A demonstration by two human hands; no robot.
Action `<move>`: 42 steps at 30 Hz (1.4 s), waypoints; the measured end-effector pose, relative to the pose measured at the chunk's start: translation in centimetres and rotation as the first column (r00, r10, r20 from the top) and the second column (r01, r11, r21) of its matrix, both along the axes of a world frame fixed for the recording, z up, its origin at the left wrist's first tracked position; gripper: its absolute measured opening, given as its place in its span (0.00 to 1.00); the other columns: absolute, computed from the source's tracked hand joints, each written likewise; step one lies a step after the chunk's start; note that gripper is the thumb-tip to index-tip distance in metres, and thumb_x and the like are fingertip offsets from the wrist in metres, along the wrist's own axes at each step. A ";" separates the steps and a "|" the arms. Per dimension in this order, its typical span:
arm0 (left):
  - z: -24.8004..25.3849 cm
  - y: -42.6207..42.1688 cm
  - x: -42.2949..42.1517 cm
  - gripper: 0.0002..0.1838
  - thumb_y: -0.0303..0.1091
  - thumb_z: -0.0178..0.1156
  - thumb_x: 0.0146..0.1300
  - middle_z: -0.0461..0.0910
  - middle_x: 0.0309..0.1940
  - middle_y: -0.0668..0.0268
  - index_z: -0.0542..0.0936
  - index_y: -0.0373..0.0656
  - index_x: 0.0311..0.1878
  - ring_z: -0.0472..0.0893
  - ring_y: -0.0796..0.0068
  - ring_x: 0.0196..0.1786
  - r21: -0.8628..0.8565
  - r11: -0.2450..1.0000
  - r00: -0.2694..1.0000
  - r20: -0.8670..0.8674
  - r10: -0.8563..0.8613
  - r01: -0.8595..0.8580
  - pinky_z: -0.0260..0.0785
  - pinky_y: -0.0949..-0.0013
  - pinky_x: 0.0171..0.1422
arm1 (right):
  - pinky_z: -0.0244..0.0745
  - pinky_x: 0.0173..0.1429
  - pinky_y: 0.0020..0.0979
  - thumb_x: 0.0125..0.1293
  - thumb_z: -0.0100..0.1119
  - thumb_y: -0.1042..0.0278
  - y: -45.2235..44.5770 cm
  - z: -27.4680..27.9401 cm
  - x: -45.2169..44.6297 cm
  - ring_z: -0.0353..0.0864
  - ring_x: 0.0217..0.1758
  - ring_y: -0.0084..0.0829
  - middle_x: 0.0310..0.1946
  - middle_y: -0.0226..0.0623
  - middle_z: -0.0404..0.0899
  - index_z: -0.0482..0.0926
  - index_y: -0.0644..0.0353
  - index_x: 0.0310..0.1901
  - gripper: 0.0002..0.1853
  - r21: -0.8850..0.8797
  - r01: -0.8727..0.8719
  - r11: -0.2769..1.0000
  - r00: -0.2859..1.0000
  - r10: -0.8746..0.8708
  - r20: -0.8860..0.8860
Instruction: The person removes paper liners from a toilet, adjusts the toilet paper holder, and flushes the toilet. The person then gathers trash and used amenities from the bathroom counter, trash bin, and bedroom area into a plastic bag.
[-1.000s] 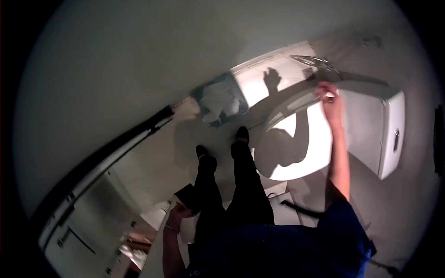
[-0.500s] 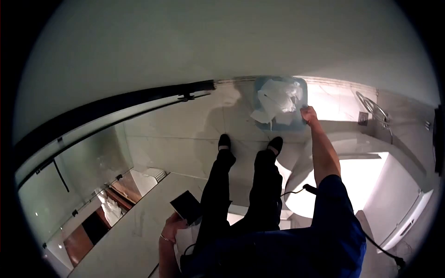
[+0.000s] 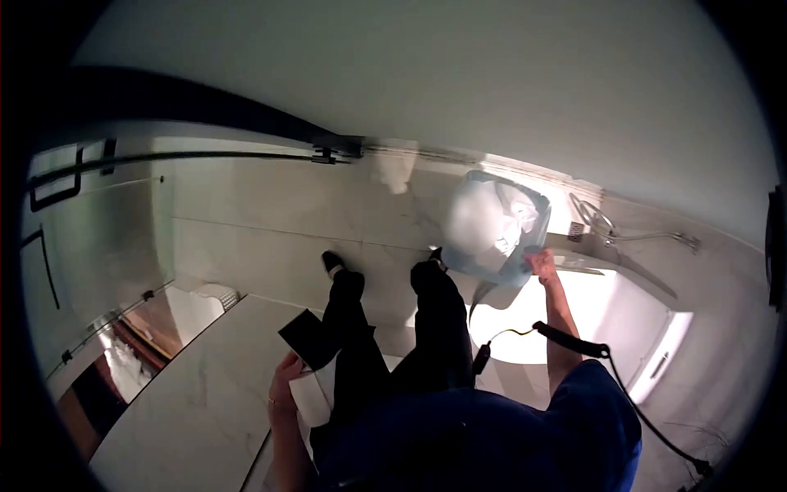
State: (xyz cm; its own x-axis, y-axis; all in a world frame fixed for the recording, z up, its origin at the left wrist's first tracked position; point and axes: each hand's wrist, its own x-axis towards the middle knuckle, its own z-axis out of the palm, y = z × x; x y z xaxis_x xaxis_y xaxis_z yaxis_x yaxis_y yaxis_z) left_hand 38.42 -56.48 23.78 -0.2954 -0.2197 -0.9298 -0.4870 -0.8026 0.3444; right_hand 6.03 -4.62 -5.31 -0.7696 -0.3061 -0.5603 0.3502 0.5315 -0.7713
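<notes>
Shifted toward the toilet [image 3: 512,348] since the earlier frame, the blue bin [image 3: 490,274] has followed the right hand [image 3: 541,264]. Nearest, the left hand [image 3: 287,371] touches a dark flat square [image 3: 311,339], whether pinching it I cannot tell; farther out, right fingers clench the bin's near corner, crumpled white paper [image 3: 512,209] lying inside just beyond that grip.

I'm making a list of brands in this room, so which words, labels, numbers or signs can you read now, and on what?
No text can be read anywhere in this picture.
Blue bin: no lettering visible.
Dark panel by the left hand: no lettering visible.
Toilet: a small dark mark on its far part, too small to tell whether it is lettering.
</notes>
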 end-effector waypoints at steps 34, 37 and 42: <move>6.7 -16.9 16.2 0.03 0.25 0.54 0.53 0.76 0.30 0.68 0.78 0.41 0.28 0.77 0.77 0.35 -0.504 0.530 0.726 -0.376 0.576 -0.682 0.70 0.71 0.32 | 0.72 0.23 0.34 0.50 0.58 0.77 -65.6 38.1 4.3 0.80 0.28 0.37 0.31 0.43 0.78 0.74 0.71 0.43 0.16 -0.045 -0.564 0.825 0.804 0.561 0.200; 12.3 -17.2 17.9 0.03 0.28 0.53 0.55 0.76 0.29 0.69 0.77 0.42 0.29 0.77 0.75 0.34 -0.846 0.323 0.880 -0.301 0.368 -0.425 0.70 0.70 0.33 | 0.68 0.20 0.33 0.50 0.57 0.78 -68.2 36.6 3.4 0.79 0.29 0.37 0.33 0.43 0.78 0.74 0.70 0.43 0.16 -0.078 -0.583 0.809 0.780 0.583 0.226; 16.7 -23.3 15.3 0.06 0.30 0.54 0.58 0.76 0.28 0.67 0.77 0.41 0.37 0.77 0.77 0.28 -0.228 0.247 0.321 -0.395 0.861 -0.942 0.72 0.73 0.29 | 0.71 0.27 0.42 0.50 0.56 0.78 -76.7 29.6 -0.7 0.77 0.35 0.40 0.36 0.42 0.75 0.72 0.65 0.46 0.18 -0.144 -0.550 0.822 0.718 0.554 0.422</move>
